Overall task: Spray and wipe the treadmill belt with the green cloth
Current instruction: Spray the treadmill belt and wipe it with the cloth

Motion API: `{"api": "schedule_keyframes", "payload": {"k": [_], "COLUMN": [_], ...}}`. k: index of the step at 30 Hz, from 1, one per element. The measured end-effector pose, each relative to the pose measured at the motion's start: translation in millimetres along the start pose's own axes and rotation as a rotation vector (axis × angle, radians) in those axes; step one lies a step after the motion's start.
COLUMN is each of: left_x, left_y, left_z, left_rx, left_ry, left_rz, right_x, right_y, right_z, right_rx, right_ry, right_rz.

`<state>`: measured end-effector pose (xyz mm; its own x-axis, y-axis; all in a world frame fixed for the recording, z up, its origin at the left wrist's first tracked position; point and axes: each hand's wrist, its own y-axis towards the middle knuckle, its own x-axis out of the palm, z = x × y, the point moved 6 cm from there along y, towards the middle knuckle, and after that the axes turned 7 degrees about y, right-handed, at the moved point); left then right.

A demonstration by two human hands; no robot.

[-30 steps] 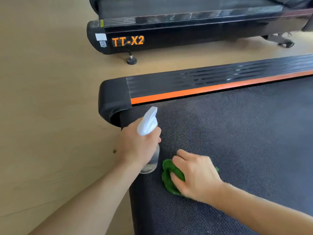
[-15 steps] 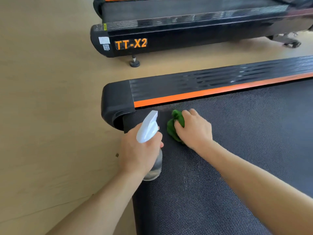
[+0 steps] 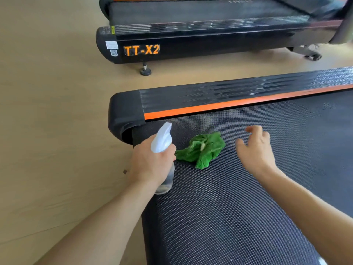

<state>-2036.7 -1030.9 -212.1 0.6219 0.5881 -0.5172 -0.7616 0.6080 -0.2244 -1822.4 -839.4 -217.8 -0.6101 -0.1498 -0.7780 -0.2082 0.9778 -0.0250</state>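
The dark treadmill belt (image 3: 238, 197) fills the lower right of the head view. A crumpled green cloth (image 3: 202, 149) lies loose on the belt near its rear left corner. My left hand (image 3: 150, 161) grips a clear spray bottle with a white nozzle (image 3: 162, 138) at the belt's left edge, nozzle pointing away from me. My right hand (image 3: 256, 148) hovers just right of the cloth with its fingers loosely spread, holding nothing and apart from the cloth.
A black side rail with an orange stripe (image 3: 238, 102) runs along the belt's far edge, ending in a rounded black end cap (image 3: 124, 115). A second treadmill marked TT-X2 (image 3: 141, 50) stands beyond on the light wooden floor (image 3: 57, 111).
My right hand has let go of the green cloth and moved off to the right. The cloth now lies crumpled on the belt. My left hand still grips the bottle.
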Motion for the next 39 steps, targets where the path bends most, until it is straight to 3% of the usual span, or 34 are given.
{"api": "schedule_keyframes", "payload": {"k": [2, 4, 10, 12, 15, 16, 20, 24, 27, 30, 39], "left_x": [-1, -1, -3, -3, -2, -1, -1, -1, 0, 1, 2], "left_y": [0, 0, -1, 0, 1, 2, 3, 1, -1, -7, -3], "left_z": [0, 1, 2, 0, -2, -2, -1, 0, 3, 8, 13], "left_rx": [0.008, 0.018, 0.033, 0.030, 0.030, 0.025, 0.014, 0.028, 0.021, 0.009, -0.132], "left_ry": [0.002, 0.016, 0.025, 0.015, 0.003, -0.003, 0.003, 0.027, 0.056, 0.072, 0.104], "left_rz": [0.005, 0.005, 0.028, 0.032, 0.022, 0.020, 0.030, 0.044, 0.047, 0.059, 0.076], "right_x": [-6, 7, 66, 67, 32, 24, 29, 41, 73, 81, 72], "right_y": [-9, -18, -29, -23, -7, -5, -19, -36, -54, -51, -44], "right_z": [-4, -19, -69, -76, -78, -74, -40, -37, -32, -25, -29], "right_rx": [-0.055, -0.105, -0.314, -0.376, -0.327, -0.303, -0.339, -0.377, -0.515, -0.527, -0.559], "right_ry": [0.157, 0.181, -0.293, -0.196, 0.194, 0.215, -0.343, -0.115, -0.368, -0.363, -0.357], "right_rz": [0.059, -0.022, -0.362, -0.326, -0.156, -0.158, -0.433, -0.354, -0.279, -0.195, -0.211]}}
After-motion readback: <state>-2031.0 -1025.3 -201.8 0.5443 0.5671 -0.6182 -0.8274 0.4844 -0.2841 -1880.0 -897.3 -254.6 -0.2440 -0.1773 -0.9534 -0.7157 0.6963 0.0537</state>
